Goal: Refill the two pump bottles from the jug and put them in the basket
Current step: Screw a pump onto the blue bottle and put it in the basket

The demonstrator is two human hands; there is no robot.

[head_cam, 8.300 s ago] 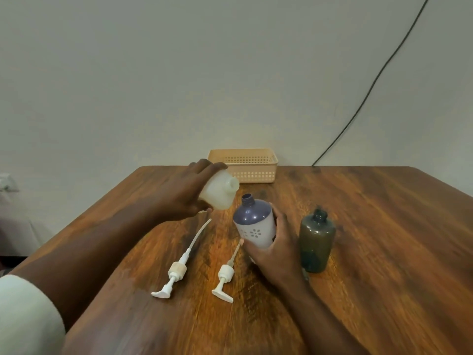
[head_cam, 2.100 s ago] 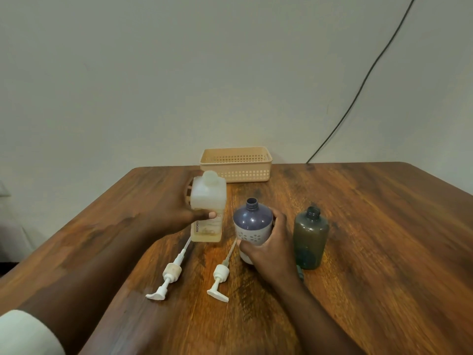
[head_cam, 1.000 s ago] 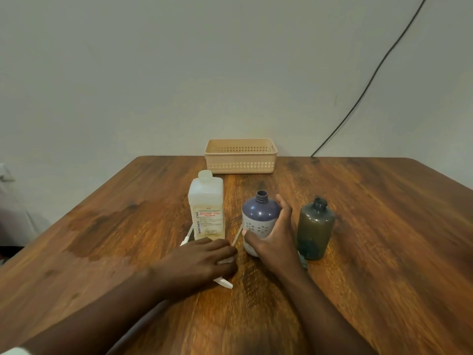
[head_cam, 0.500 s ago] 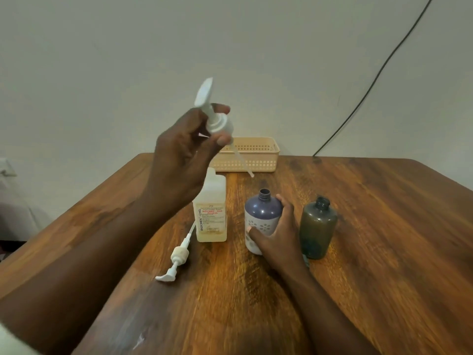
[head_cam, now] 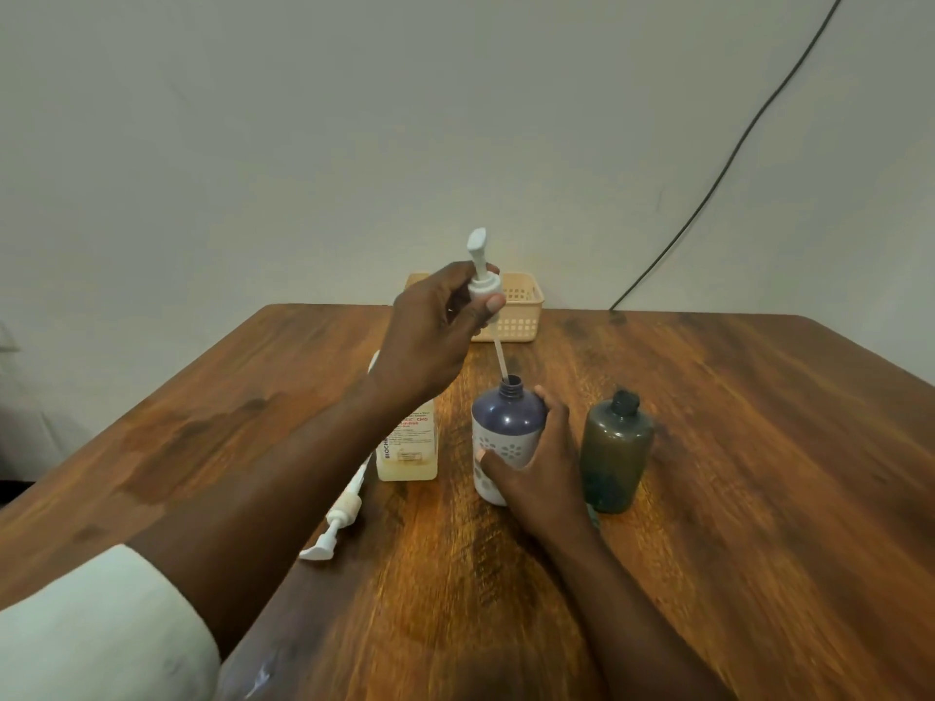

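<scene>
Centrally, the left hand [head_cam: 430, 336] is raised above the desk [head_cam: 733, 473], its grip closed on the collar of a white pump head [head_cam: 483, 280] held upright, nozzle uppermost. Below that grip the pump's thin dip tube [head_cam: 500, 357] slants down, its lower end at the open neck of the purple bottle [head_cam: 506, 432]. The right hand [head_cam: 544, 473] wraps that bottle's side, grip closed on the body, bottle upright on the desk. Just right of the right hand stands the dark green bottle [head_cam: 614, 452], upright, neck open, not touched. Beneath the left wrist, partly hidden by it, stands the jug [head_cam: 410, 447], translucent, with pale yellowish liquid low inside and a printed label. Nearer the viewer than the jug, under the left forearm, pump head 2 [head_cam: 336, 523] lies flat on the desk. Beyond the left grip, at the desk's far edge against the wall, sits the beige basket [head_cam: 523, 308]. A black cable [head_cam: 733, 159] runs down the wall.
</scene>
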